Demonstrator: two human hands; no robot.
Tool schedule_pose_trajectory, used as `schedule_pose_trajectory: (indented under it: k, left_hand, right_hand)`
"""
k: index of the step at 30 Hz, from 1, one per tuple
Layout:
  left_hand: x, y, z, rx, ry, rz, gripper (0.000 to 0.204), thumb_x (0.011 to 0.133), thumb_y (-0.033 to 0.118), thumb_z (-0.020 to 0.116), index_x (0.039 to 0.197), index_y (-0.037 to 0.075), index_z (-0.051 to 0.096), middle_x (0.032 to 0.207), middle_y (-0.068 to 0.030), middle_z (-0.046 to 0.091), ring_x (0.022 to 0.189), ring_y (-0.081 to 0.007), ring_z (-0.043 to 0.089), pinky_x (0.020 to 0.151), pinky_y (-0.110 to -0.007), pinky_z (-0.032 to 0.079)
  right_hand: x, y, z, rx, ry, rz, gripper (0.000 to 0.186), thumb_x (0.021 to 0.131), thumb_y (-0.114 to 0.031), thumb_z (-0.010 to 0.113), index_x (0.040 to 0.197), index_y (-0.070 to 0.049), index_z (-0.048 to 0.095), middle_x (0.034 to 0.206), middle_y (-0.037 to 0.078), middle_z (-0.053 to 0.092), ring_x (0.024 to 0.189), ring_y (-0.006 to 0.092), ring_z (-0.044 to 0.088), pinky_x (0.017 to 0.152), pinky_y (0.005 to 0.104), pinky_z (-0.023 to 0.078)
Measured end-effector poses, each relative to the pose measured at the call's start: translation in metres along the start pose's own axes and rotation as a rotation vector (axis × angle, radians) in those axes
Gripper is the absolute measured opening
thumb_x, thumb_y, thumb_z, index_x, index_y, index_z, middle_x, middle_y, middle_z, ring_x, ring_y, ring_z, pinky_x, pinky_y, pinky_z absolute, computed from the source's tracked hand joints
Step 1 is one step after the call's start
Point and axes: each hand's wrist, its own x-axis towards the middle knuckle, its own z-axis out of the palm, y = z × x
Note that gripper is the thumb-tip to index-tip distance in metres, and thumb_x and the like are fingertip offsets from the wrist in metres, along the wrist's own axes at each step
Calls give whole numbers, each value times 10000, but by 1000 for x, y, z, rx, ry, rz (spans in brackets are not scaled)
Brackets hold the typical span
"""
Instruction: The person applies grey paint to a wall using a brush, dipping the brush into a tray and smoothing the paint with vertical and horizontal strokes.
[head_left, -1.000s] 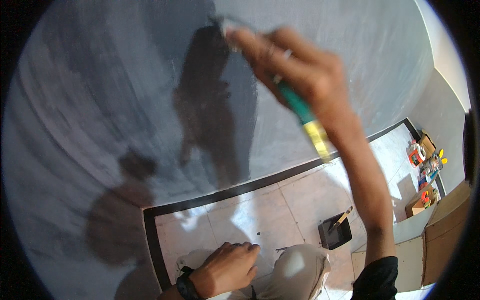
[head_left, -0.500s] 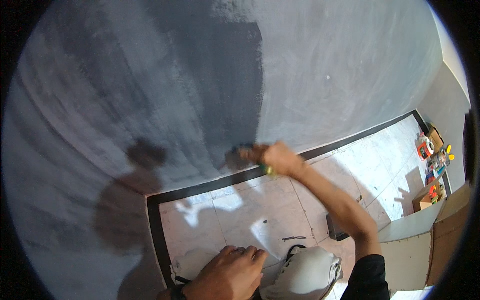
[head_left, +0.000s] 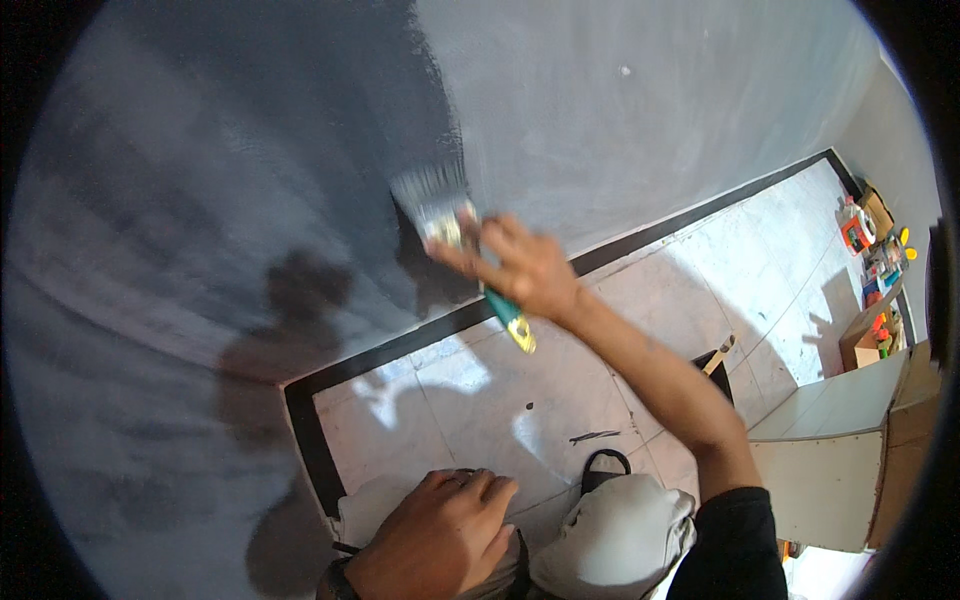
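Note:
My right hand (head_left: 530, 268) is closed round a wide paintbrush (head_left: 432, 190) with a green and yellow handle. The light bristles point up and left, against or very near the wall, beside the border between dark grey paint (head_left: 350, 120) and the paler grey surface (head_left: 620, 150). Just below the brush its shadow falls on the wall. My left hand (head_left: 435, 530) lies over my left knee at the bottom, holding nothing, fingers loosely spread and a little bent.
A black skirting strip (head_left: 620, 250) runs between wall and tiled floor (head_left: 560, 370), with a corner at the left. Partly behind my right forearm are a dark container (head_left: 722, 385) and a wooden stick (head_left: 720, 355). A cardboard box (head_left: 860, 345), bottles and tools stand far right, near a pale panel (head_left: 815, 480).
My right hand has moved the paintbrush up and slightly left along the wall, away from the skirting. The view has shifted a little. My left hand stays on the knee.

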Motion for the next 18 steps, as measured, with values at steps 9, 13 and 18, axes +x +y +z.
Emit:
schedule_pose_trajectory:
  k: [9, 13, 18]
  left_hand:
    - [30, -10, 0, -41, -99, -68, 405, 840, 105, 703, 1217, 15, 588, 1127, -208, 650, 1079, -414, 607, 970, -477, 471]
    - [55, -3, -21, 120, -332, -178, 426, 857, 124, 715, 1255, 26, 599, 1212, -207, 645, 1127, -427, 600, 978, -483, 469]
    - [88, 6, -8, 113, -426, -187, 435, 878, 119, 720, 1284, 28, 593, 1211, -214, 643, 1127, -426, 600, 989, -471, 464]
  right_hand:
    - [-220, -98, -22, 613, -606, 495, 533, 904, -158, 714, 1422, -201, 597, 997, 34, 664, 733, 178, 664, 613, 309, 587]
    - [-222, -86, -120, 767, -328, 1199, 376, 912, -140, 734, 1285, -117, 693, 921, 132, 675, 693, 267, 671, 644, 338, 553]
    - [-317, -67, -236, 164, -99, 1695, 392, 952, -127, 726, 1309, 18, 655, 826, 84, 700, 620, 91, 608, 559, 252, 506]
